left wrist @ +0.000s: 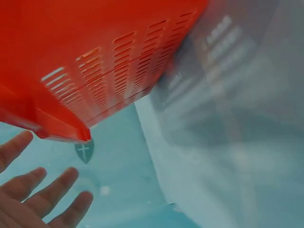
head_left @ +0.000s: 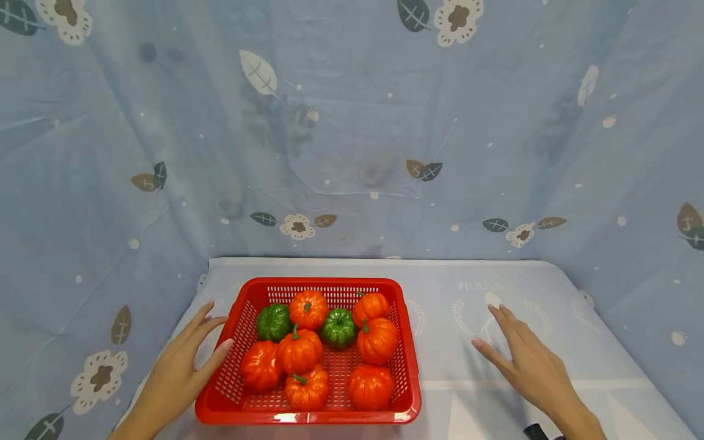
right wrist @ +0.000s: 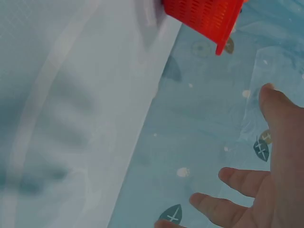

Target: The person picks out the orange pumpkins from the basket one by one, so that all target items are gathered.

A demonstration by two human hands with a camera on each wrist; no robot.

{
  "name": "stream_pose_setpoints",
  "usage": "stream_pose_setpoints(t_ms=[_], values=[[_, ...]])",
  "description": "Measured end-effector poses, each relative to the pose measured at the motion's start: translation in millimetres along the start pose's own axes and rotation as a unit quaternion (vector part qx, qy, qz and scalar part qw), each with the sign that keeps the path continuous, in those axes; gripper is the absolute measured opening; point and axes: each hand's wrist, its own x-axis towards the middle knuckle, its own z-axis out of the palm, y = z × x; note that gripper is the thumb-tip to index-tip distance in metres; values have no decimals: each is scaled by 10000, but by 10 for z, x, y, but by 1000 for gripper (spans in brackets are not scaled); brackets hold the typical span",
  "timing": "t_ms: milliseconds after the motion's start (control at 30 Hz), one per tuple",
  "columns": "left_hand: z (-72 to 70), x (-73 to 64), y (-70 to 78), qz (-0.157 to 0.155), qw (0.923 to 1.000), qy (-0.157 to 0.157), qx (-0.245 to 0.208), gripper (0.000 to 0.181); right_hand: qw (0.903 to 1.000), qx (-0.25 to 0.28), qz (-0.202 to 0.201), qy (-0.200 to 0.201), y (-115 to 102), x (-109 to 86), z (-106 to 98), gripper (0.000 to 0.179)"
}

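A red plastic basket (head_left: 308, 418) with slotted walls sits left of the table's middle in the head view. Inside lie several glossy orange mini pumpkins (head_left: 379, 341) and two green ones, one green pumpkin (head_left: 339, 328) in the middle and one toward the back left. My left hand (head_left: 178, 366) is at the basket's left side, fingers spread and thumb tip right at the rim. In the left wrist view its fingers (left wrist: 52, 192) extend close to the basket wall (left wrist: 118, 61). My right hand (head_left: 530, 366) hovers over the table right of the basket, fingers extended, holding nothing.
The white table (head_left: 440, 354) carries faint printed patterns. Blue curtain-like sheets (head_left: 352, 153) with leaves and flowers stand behind it and on both sides. A small black object (head_left: 535, 431) shows by the right wrist.
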Motion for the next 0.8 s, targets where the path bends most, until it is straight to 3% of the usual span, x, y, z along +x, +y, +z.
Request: stream_pose_setpoints(t_ms=[200, 333, 433, 567, 633, 733, 800], values=[[77, -107, -99, -621, 9944, -418, -742, 48, 9996, 121, 251, -8, -67, 17, 44, 84], [122, -162, -147, -898, 9851, -690, -1294, 56, 9995, 195, 189, 168, -120, 52, 85, 80], [148, -185, -172, -1332, 9643, -1079, -2020, 63, 9993, 271, 139, 220, -159, 69, 108, 78], [201, -209, -227, -2119, 9214, -1582, -2848, 70, 9991, 350, 56, 215, -221, 92, 146, 75], [232, -217, -284, -2279, 9037, -1712, -3195, 70, 9991, 352, -22, 242, -260, 118, 158, 74], [261, -222, -378, -2304, 8862, -1860, -3563, 69, 9991, 283, -147, 280, -348, 188, 155, 74], [268, -235, -434, -2250, 8831, -1917, -3644, 69, 9988, 258, -253, 335, -412, 244, 149, 73]])
